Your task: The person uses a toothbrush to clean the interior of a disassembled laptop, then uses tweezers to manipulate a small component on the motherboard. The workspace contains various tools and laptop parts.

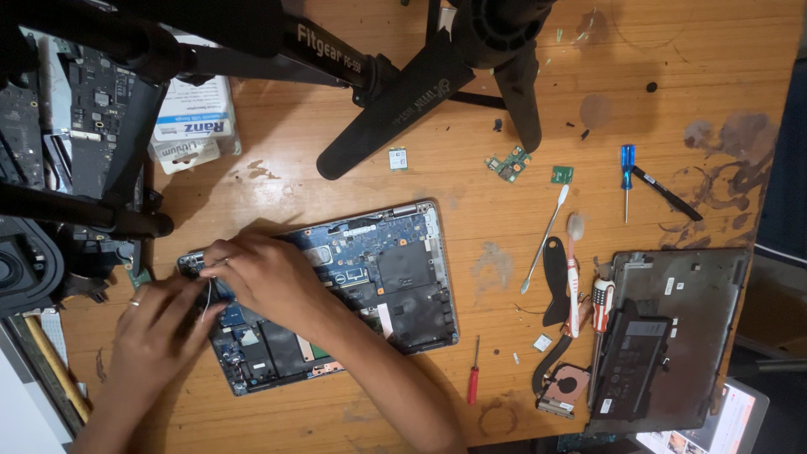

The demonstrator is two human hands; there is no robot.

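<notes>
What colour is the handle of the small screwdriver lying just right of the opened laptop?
Red, seen in the head view: the small screwdriver by the laptop.

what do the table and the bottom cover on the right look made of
Table: looks like wood, orange-brown with faint grain, its varnish worn and stained in dark patches. Bottom cover: dull grey, either metal or plastic; the matte, smudged inner face leaves that open.
</notes>
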